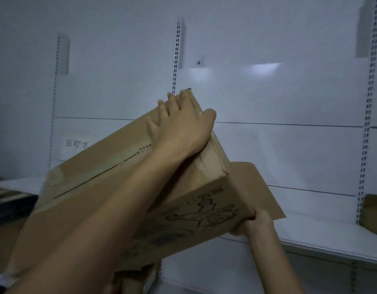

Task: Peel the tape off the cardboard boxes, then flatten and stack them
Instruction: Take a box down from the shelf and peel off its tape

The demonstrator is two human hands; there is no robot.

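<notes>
A brown cardboard box (102, 187) is held tilted in front of me, one corner pointing up. It has a perforated line and a seam on its upper face and dark printed drawings on its lower side. My left hand (183, 124) lies on the upper face near the raised corner, fingers spread straight and thumb over the edge. My right hand (256, 221) grips the box's lower right corner, where an open flap (259, 187) sticks out; its fingers curl under the cardboard. No tape is clearly visible.
White shelving with slotted uprights (176, 58) fills the background, and a white shelf board (323, 236) runs under the box on the right. Another brown box (375, 213) sits at the right edge. A dark object (11, 205) lies at the left. More cardboard (132, 279) is below.
</notes>
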